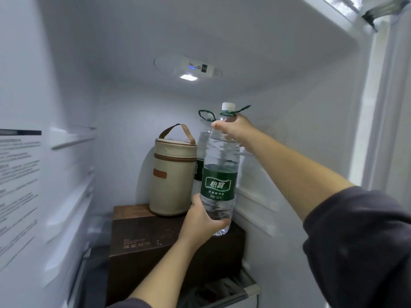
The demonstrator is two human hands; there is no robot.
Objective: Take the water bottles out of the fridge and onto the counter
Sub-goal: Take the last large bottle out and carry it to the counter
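Grip: left hand (201,218) clasps low, right hand (234,127) clasps the shoulder of the clear green-labelled plastic water bottle (220,172); lift upright off the right edge of the brown box (144,238).

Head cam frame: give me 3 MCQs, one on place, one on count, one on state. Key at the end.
1. Where does the beige bag stand?
A) on the brown box
B) in a door shelf
C) on the counter

2. How many water bottles are in view?
A) one
B) two
C) four

3. How is the front bottle held?
A) not touched at all
B) by one hand only
C) by both hands

Key:
1 A: the bag's base sits on the box top, at the back.
2 B: the front bottle, plus a back bottle partly hidden behind it.
3 C: the left hand grips it near the base, and the right hand grips it near the neck.
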